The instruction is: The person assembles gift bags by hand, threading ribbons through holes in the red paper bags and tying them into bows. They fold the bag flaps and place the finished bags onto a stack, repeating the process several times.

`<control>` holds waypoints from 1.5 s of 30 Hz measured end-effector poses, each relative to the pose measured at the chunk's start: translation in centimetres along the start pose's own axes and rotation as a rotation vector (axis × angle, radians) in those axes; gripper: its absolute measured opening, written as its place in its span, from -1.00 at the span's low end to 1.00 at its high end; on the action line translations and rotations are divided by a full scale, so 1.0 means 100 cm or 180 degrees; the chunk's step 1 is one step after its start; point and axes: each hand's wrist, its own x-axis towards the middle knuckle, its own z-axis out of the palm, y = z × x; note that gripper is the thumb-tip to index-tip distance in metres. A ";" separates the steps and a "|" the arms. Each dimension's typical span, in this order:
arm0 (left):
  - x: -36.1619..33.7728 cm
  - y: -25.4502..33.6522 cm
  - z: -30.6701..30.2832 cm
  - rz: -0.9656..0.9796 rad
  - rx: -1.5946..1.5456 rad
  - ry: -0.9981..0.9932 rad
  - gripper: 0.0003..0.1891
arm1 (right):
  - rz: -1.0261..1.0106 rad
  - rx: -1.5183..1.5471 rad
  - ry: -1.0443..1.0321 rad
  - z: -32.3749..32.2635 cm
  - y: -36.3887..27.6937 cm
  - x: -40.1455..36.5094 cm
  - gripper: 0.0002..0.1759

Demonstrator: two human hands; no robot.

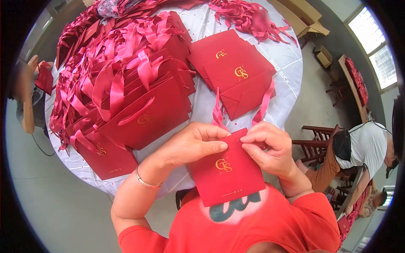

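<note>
In front of my chest is a red paper gift bag (230, 175), flat, with a gold monogram. My left hand (195, 143), a bangle on its wrist, pinches the bag's top edge between thumb and fingers. At the top right corner, the fingertips of my right hand (270, 147) are closed together; what is between them is too small to make out. A pink ribbon (265, 103) rises beyond my hands, its two lengths spread on the table side. Just past it lie several flat red bags (236, 63) without visible ribbon handles.
A large heap of red bags with ribbon handles (145, 116) fills the left of the white-covered table (291, 80). Loose pink ribbons (253, 21) lie at the far side. Other people work at left (27, 92) and right (367, 145). An open cardboard box (308, 17) stands beyond.
</note>
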 end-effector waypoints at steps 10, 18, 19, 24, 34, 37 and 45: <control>-0.001 0.000 0.003 0.0066 0.0037 0.0020 -0.74 | -0.0393 -0.0779 -0.0147 0.004 -0.004 0.000 -0.76; 0.000 -0.004 -0.001 0.0029 -0.0218 -0.0087 -0.72 | -0.0735 -0.1369 -0.0337 0.001 -0.009 0.002 -0.74; 0.000 -0.003 0.000 0.0031 -0.0217 -0.0086 -0.72 | -0.0737 -0.1369 -0.0338 0.001 -0.009 0.002 -0.74; -0.001 -0.002 0.001 0.0032 -0.0123 -0.0111 -0.70 | -0.0835 -0.1351 -0.0388 0.000 -0.008 0.002 -0.73; -0.001 -0.002 0.000 -0.0012 -0.0221 -0.0220 -0.75 | -0.0585 -0.0763 -0.0336 -0.001 -0.010 0.003 -0.71; 0.000 -0.003 0.001 0.0025 -0.0364 -0.0255 -0.77 | -0.0272 -0.0597 -0.0358 -0.001 -0.012 0.003 -0.73; -0.001 -0.001 0.000 0.0010 -0.0403 -0.0252 -0.79 | -0.0399 -0.0585 -0.0073 0.002 -0.004 0.001 -0.78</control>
